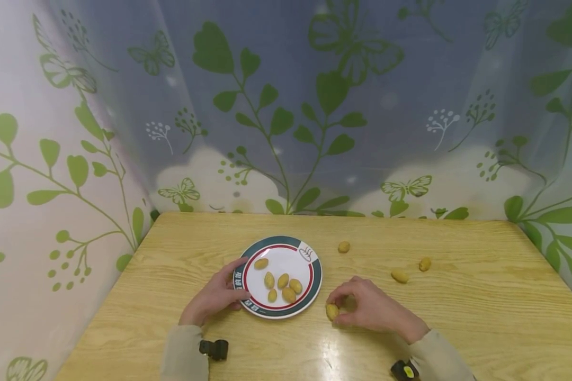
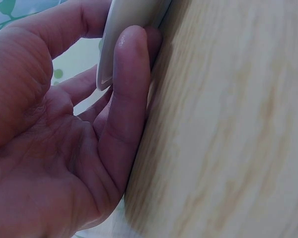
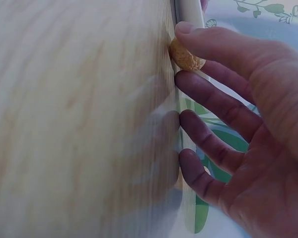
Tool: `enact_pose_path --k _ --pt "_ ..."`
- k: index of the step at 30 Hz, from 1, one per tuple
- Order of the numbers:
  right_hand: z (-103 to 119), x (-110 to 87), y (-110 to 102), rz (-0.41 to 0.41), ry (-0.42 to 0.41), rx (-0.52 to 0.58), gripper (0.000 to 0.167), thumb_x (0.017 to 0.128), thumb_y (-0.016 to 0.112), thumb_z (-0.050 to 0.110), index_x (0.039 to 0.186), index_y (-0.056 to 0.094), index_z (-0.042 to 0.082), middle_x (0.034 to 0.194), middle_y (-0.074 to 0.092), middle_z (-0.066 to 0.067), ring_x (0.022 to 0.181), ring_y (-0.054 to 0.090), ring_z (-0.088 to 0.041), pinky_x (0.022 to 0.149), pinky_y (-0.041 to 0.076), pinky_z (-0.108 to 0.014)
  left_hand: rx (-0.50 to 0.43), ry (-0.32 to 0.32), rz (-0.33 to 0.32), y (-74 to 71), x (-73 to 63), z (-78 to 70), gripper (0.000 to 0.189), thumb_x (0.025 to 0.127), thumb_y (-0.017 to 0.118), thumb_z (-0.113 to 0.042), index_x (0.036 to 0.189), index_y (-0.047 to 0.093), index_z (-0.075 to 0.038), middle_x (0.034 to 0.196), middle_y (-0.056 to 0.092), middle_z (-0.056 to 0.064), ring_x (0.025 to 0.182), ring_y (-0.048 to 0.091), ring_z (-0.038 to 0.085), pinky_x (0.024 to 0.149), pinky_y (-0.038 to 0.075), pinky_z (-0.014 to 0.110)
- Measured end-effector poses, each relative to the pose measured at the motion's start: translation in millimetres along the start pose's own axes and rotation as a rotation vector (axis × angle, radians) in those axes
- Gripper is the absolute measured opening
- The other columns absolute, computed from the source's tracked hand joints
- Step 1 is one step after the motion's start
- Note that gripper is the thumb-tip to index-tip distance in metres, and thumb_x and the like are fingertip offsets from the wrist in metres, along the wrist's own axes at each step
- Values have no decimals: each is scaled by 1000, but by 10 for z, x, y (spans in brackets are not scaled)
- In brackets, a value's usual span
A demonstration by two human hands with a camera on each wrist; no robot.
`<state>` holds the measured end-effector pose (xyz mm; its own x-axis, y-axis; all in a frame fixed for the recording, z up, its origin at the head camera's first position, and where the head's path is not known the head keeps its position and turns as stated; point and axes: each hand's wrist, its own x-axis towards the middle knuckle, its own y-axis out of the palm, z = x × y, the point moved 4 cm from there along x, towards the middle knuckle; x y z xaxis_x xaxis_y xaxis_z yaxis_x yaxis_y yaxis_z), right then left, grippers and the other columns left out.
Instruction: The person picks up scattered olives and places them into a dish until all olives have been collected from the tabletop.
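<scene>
yellow oval piece [image 1: 332, 312]: located at the tabletop [image 1: 362, 349], right of the plate [image 1: 317, 275]; pinched by the right hand [image 1: 369, 307]. the left hand [image 1: 216, 292] grips the plate's rim. six similar pieces [image 1: 288, 295] lie on the plate.

Leaf-printed curtain [image 1: 286, 111] behind wooden table [image 1: 481, 301]

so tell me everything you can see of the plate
The plate is round, with a white centre, a thin red ring and a dark teal rim. A white patch on the rim's far right bears a dark line drawing; white lettering runs along its left side. It looks smooth, perhaps ceramic or melamine. It appears to rest face up on the wood-grained table, several yellow-brown oval pieces lying on it. The left hand grips its left edge.
</scene>
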<state>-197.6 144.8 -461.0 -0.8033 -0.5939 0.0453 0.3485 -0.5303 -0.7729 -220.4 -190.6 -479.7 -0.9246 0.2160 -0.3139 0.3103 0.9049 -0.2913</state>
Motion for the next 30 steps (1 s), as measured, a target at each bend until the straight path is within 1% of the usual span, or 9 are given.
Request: enact_pose_path --k 6,11,14,17,21,24,30 --pt "13 -14 -5 -23 -18 -2 24 78 88 27 99 76 28 92 69 20 91 60 -5 86 46 -29 3 3 -1 2 2 12 85 89 77 -7 160 32 -17 121 65 18 66 59 16 63 53 27" --pt "15 -16 -28 -29 -10 23 26 79 87 27 102 77 24 92 70 17 90 63 -5 85 51 -29 12 -1 -5 1 -6 8 84 89 77 -8 160 32 -17 120 66 17 66 60 16 64 54 27" --pt "-15 -8 -39 -18 10 49 27 80 86 27 105 76 22 96 71 15 91 64 -5 85 54 -29 21 -2 -11 2 -5 -2 84 89 77 -8 160 32 -17 119 67 16 66 60 15 64 54 27" --pt "-40 -8 -54 -22 24 50 28 81 85 28 107 76 21 100 72 13 93 64 -5 86 54 -28 24 -1 -10 2 -4 -3 84 89 77 -9 160 32 -17 119 67 16 66 60 15 64 53 27" --pt "-42 -16 -85 -40 11 56 29 82 86 26 108 76 19 103 74 9 93 64 -6 84 55 -27 24 -4 -8 2 -1 0 84 90 76 -9 160 31 -17 119 67 16 66 59 15 63 53 27" --pt "-35 -17 -107 -50 10 53 30 82 86 25 109 76 17 106 75 6 95 65 -7 85 55 -29 21 -7 -10 0 4 3 85 90 77 -9 160 31 -18 118 67 16 65 59 15 63 53 27" --pt "-47 -13 -145 -63 49 42 31 83 85 23 112 75 19 111 75 7 101 66 -9 92 56 -35 18 -8 -16 0 8 15 86 88 78 -8 160 31 -17 113 69 15 65 59 15 63 54 28"
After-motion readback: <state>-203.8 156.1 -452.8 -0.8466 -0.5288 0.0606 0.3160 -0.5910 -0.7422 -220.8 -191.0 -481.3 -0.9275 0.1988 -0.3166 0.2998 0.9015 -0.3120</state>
